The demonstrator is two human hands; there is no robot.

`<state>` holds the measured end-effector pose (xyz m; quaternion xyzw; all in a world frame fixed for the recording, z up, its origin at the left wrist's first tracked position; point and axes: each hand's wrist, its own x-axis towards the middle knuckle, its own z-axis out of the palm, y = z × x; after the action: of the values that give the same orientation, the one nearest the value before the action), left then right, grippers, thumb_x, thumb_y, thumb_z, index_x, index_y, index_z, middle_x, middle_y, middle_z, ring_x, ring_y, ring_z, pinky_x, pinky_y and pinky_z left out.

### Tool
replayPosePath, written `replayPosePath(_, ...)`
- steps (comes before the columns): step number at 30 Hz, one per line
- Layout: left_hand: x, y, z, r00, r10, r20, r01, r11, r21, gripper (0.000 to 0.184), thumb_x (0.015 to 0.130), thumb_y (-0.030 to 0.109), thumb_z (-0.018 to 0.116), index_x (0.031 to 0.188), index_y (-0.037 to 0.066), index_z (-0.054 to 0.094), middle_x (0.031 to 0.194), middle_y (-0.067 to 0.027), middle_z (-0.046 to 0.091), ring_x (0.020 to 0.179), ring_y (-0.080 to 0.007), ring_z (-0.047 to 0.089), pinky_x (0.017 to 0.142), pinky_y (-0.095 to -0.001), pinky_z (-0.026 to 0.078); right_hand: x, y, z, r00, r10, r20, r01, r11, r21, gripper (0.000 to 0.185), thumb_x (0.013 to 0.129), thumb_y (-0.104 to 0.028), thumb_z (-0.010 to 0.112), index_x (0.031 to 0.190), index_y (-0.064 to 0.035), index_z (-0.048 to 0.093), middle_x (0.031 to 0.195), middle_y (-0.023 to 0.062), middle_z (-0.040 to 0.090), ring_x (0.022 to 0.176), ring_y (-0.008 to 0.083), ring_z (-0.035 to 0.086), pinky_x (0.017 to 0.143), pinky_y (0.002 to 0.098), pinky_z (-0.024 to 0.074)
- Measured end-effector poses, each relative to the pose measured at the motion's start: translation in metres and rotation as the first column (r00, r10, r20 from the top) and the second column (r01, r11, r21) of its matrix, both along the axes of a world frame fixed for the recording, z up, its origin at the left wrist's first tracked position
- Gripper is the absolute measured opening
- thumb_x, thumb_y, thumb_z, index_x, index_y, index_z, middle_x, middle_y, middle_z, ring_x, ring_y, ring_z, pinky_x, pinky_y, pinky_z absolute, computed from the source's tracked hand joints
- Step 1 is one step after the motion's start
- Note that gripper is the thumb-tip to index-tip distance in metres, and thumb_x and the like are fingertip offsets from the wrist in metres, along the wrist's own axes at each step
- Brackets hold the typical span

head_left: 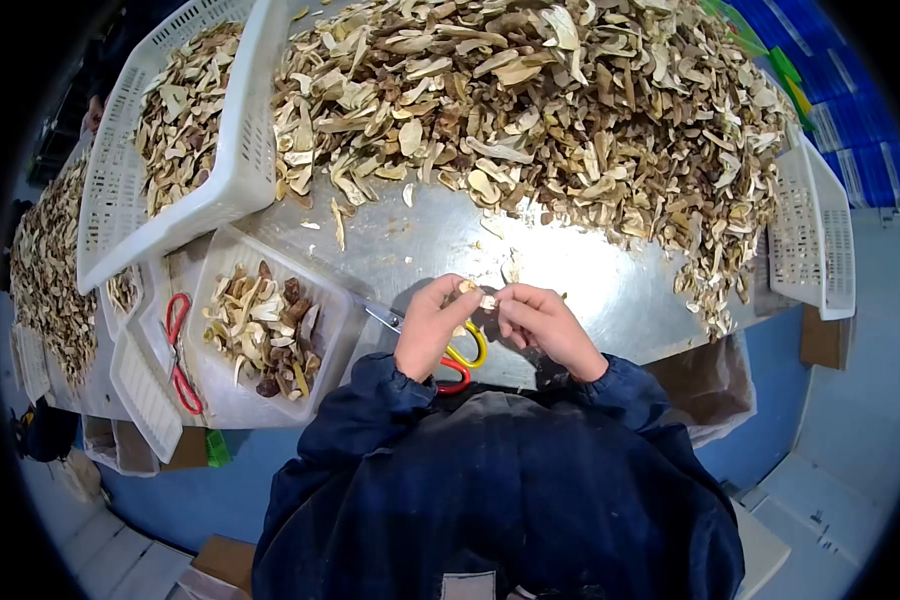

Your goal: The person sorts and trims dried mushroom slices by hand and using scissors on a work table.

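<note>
near the dark blue sleeves, a small pale mushroom piece [488,302] is held over the metal table [610,300] between the fingertips of the left hand [430,322] and the right hand [548,322]. both grips are kept narrow, with the piece pinched at the fingertips. scissors with one yellow and one red loop [482,345] are seen partly hidden beside and under the left hand, their metal end pointed away to the left. farther left, a clear tub [338,335] is partly filled with mushroom pieces, and red-handled scissors [176,352] are laid just beside it. beyond the tub, a white slotted basket [245,110] is filled with slices and set at a tilt. across the far side, a large heap of slices [570,130] is spread, by which another white basket [838,230] is placed at the right.
</note>
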<state>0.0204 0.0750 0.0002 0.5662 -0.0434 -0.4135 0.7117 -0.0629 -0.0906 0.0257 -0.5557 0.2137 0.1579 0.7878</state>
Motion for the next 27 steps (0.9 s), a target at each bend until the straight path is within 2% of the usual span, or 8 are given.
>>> replayPosePath(6, -0.005, -0.003, 0.001, 0.98, -0.127, 0.153, 0.112, 0.988, 0.105, 0.009, 0.089, 0.013, 0.06, 0.088, 0.004, 0.059, 0.08, 0.0031, 0.056, 0.073, -0.0026, 0.049, 0.063, -0.018, 0.037, 0.0, 0.003, -0.007, 0.981, 0.102, 0.164, -0.004, 0.86, -0.511, 0.012, 0.084, -0.01, 0.054, 0.079, 0.0011, 0.058, 0.059, 0.0019, 0.052, 0.053, 0.0067, 0.042, 0.049, 0.0239, 0.0346)
replayPosePath(9, -0.005, -0.003, -0.001, 0.979, -0.124, 0.159, 0.112, 0.99, 0.082, 0.009, 0.089, 0.014, 0.059, 0.088, 0.005, 0.057, 0.078, 0.0034, 0.054, 0.07, -0.0036, 0.047, 0.061, -0.0191, 0.036, 0.001, 0.01, -0.006, 0.966, 0.105, 0.236, 0.058, 0.802, -0.595, 0.012, 0.081, -0.009, 0.055, 0.078, 0.0021, 0.057, 0.056, 0.0064, 0.048, 0.053, 0.0091, 0.04, 0.05, 0.0266, 0.0356)
replayPosePath(15, 0.016, 0.017, 0.008, 0.855, -0.144, -0.498, -0.022, 0.95, -0.311, 0.01, 0.09, 0.015, 0.054, 0.085, 0.006, 0.051, 0.072, 0.0023, 0.045, 0.064, -0.0078, 0.043, 0.056, -0.0203, 0.036, 0.019, -0.006, 0.0, 0.907, 0.378, 0.184, -0.213, 0.79, -0.575, 0.017, 0.083, -0.016, 0.058, 0.077, -0.0004, 0.058, 0.058, 0.0102, 0.052, 0.051, 0.0156, 0.046, 0.05, 0.03, 0.0387)
replayPosePath(17, 0.025, 0.027, 0.0, 0.803, -0.242, -0.544, -0.082, 0.86, -0.504, 0.009, 0.088, 0.012, 0.052, 0.083, 0.008, 0.046, 0.076, 0.0003, 0.042, 0.068, -0.0092, 0.043, 0.057, -0.0206, 0.041, 0.031, -0.024, 0.005, 0.938, 0.348, 0.015, -0.201, 0.577, -0.791, 0.02, 0.083, -0.024, 0.064, 0.082, -0.0038, 0.062, 0.072, 0.0115, 0.061, 0.062, 0.0295, 0.056, 0.058, 0.0369, 0.0447)
replayPosePath(19, 0.029, 0.029, 0.0, 0.75, -0.232, -0.619, -0.199, 0.814, -0.546, 0.009, 0.085, 0.009, 0.052, 0.085, 0.008, 0.043, 0.078, -0.0008, 0.039, 0.071, -0.011, 0.044, 0.059, -0.022, 0.047, 0.037, -0.036, -0.001, 0.929, 0.324, 0.18, 0.119, 0.2, -0.973, 0.017, 0.082, -0.02, 0.062, 0.091, -0.0054, 0.063, 0.086, 0.0112, 0.062, 0.078, 0.0303, 0.059, 0.066, 0.039, 0.0474)
replayPosePath(20, 0.031, 0.032, -0.007, 0.746, -0.231, -0.624, -0.206, 0.811, -0.547, 0.007, 0.085, 0.006, 0.051, 0.089, 0.008, 0.045, 0.083, -0.0024, 0.044, 0.077, -0.0134, 0.049, 0.069, -0.0266, 0.053, 0.039, -0.04, -0.003, 0.933, 0.351, 0.078, 0.013, 0.183, -0.983, 0.017, 0.082, -0.012, 0.058, 0.098, -0.0062, 0.063, 0.096, 0.0114, 0.06, 0.089, 0.0305, 0.059, 0.072, 0.0398, 0.0485)
replayPosePath(24, 0.026, 0.029, -0.002, 0.798, -0.077, -0.598, -0.245, 0.865, -0.438, 0.013, 0.085, 0.003, 0.05, 0.097, 0.008, 0.048, 0.09, -0.0035, 0.05, 0.086, -0.0151, 0.053, 0.078, -0.0303, 0.052, 0.044, -0.04, -0.004, 0.816, 0.567, 0.118, -0.211, 0.481, -0.851, 0.021, 0.081, -0.004, 0.051, 0.099, -0.0026, 0.062, 0.087, 0.0158, 0.061, 0.085, 0.036, 0.059, 0.074, 0.0415, 0.0484)
replayPosePath(27, 0.02, 0.026, -0.011, 0.743, -0.125, -0.658, -0.295, 0.82, -0.49, 0.017, 0.086, 0.002, 0.049, 0.102, 0.008, 0.05, 0.092, -0.0038, 0.052, 0.088, -0.0158, 0.054, 0.08, -0.0305, 0.05, 0.071, -0.048, -0.009, 0.917, 0.308, 0.253, 0.145, 0.334, -0.931, 0.022, 0.08, -0.004, 0.051, 0.1, -0.0017, 0.062, 0.085, 0.0171, 0.062, 0.081, 0.0368, 0.061, 0.072, 0.0422, 0.0491)
